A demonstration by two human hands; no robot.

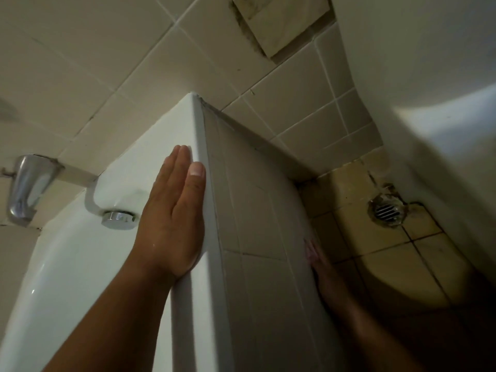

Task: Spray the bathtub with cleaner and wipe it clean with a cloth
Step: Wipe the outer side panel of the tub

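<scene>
Left hand (171,210): flat on the rim of the glossy white bathtub (67,264), fingers straight and pressed together.
Right hand (322,269): low against the tub's grey tiled side panel (263,264), fingers straight; whether spread, too dim to tell.
Bathtub: lower left, under the chrome spout (26,183).

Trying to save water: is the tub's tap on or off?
Off, it seems: no water falls from the chrome spout toward the bathtub. Its handles are out of view.
</scene>
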